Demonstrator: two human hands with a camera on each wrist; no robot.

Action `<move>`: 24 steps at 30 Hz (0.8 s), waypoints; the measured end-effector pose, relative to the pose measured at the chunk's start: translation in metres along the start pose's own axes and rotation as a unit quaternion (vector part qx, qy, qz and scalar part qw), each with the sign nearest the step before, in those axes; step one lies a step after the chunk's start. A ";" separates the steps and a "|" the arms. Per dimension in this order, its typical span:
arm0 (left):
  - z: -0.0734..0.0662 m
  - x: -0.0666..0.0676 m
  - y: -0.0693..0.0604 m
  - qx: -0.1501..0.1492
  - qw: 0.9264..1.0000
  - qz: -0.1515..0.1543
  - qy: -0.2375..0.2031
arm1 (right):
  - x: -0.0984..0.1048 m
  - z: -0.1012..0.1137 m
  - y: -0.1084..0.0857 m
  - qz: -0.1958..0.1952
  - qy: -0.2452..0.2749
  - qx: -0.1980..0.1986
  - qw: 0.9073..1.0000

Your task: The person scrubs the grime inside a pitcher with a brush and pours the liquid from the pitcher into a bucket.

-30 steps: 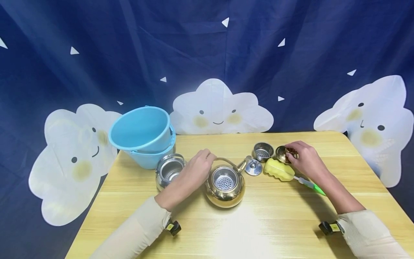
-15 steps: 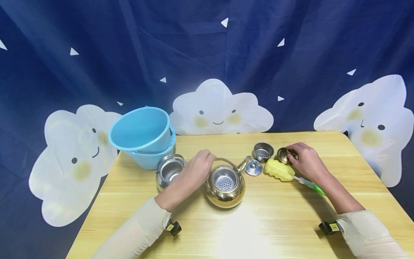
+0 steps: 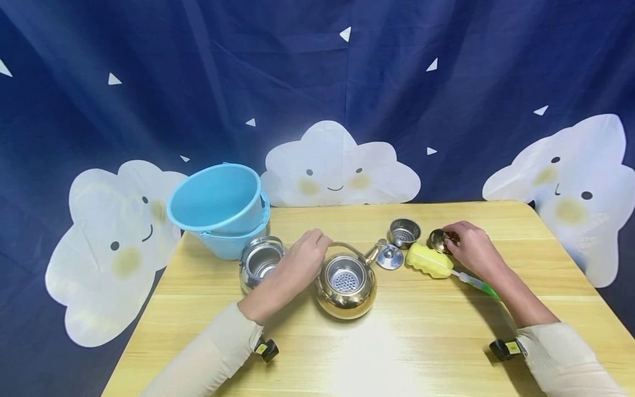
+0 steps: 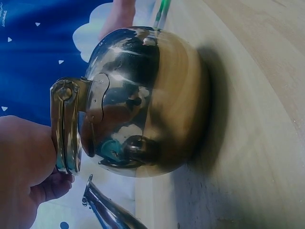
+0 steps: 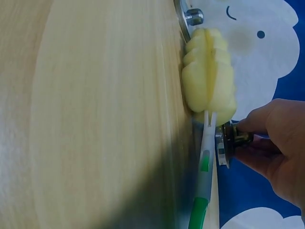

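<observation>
My left hand (image 3: 303,257) grips the arched handle of the gold kettle (image 3: 346,300), which stands lidless on the table with a perforated strainer (image 3: 344,281) in its mouth. In the left wrist view the fingers (image 4: 53,187) curl round that handle beside the kettle's body (image 4: 143,100). At the right, my right hand (image 3: 471,246) pinches the knob of a small gold lid (image 3: 438,241). Seen from the right wrist, thumb and fingers hold the lid's knob (image 5: 242,137), just behind the yellow sponge brush (image 5: 209,76).
Two nested light blue buckets (image 3: 218,198) stand at the back left, with a silver kettle (image 3: 262,259) in front. A metal strainer cup (image 3: 404,231), a silver lid (image 3: 389,257) and the sponge brush (image 3: 428,261) lie between the gold kettle and my right hand.
My right hand has shifted slightly to the right and towards me, together with the gold lid. My left hand has kept its grip on the kettle's handle.
</observation>
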State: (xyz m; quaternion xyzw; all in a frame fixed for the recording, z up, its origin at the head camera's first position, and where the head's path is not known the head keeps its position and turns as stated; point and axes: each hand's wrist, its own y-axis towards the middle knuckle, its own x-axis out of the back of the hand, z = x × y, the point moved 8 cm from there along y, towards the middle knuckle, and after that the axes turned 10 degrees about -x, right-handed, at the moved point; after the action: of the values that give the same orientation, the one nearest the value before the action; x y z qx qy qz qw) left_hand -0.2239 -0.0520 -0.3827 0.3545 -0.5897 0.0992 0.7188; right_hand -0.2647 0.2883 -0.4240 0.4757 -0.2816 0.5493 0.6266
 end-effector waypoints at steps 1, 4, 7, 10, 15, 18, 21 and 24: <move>0.000 0.000 0.000 0.000 1.000 0.000 -0.001 | -0.001 -0.001 0.000 0.002 -0.001 -0.002 1.000; 0.000 0.000 0.000 0.000 1.000 0.000 -0.001 | -0.001 -0.003 0.000 0.006 -0.003 -0.007 1.000; 0.000 0.001 0.000 0.000 1.000 -0.001 -0.001 | -0.003 -0.006 0.001 0.010 -0.007 -0.011 1.000; 0.000 0.000 0.000 -0.001 1.000 0.000 0.002 | -0.004 -0.009 0.000 0.015 -0.009 -0.017 1.000; -0.001 0.000 0.001 -0.001 1.000 0.002 0.005 | -0.007 -0.012 0.000 0.022 -0.008 -0.025 0.999; -0.001 0.000 0.001 -0.001 1.000 0.003 0.006 | -0.009 -0.014 -0.001 0.027 -0.008 -0.027 0.999; -0.001 0.000 0.000 -0.001 1.000 0.004 0.009 | -0.011 -0.015 -0.001 0.028 -0.009 -0.028 0.999; -0.001 0.000 0.000 -0.003 1.000 0.004 0.013 | -0.011 -0.016 -0.001 0.025 -0.009 -0.026 0.999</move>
State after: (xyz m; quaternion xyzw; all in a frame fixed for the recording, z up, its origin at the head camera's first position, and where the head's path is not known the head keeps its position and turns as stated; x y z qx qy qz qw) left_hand -0.2232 -0.0509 -0.3827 0.3486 -0.5821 0.1047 0.7271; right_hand -0.2695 0.2985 -0.4402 0.4573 -0.3129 0.5532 0.6221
